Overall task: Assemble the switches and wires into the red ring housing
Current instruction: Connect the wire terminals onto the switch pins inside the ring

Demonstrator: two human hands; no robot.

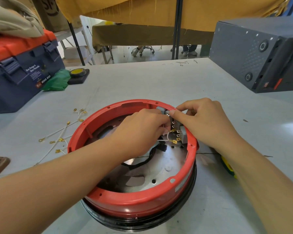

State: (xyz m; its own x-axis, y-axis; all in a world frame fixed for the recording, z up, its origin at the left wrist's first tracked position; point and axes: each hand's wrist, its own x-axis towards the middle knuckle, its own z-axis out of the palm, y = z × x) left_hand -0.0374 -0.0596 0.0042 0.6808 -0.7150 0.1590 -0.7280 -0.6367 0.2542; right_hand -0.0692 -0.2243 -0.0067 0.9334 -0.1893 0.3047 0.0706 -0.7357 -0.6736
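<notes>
Switches (178, 130), grey blocks with brass tabs, sit along the inner right wall of the red ring housing (135, 201), which rests on the white table (159, 81). The left hand (142, 130) reaches inside, fingers curled and pinching a white wire (166, 138) by its brass terminal. The right hand (205, 119) pinches the top of a switch at the rim. Loose wires (61, 132) lie just left of the housing. Those leads look light and floppy; better to grip them at the stiff crimped terminal, and the thin tabs may bend.

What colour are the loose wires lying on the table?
The loose wires are white with gold-coloured terminals, seen in the head view.
</notes>
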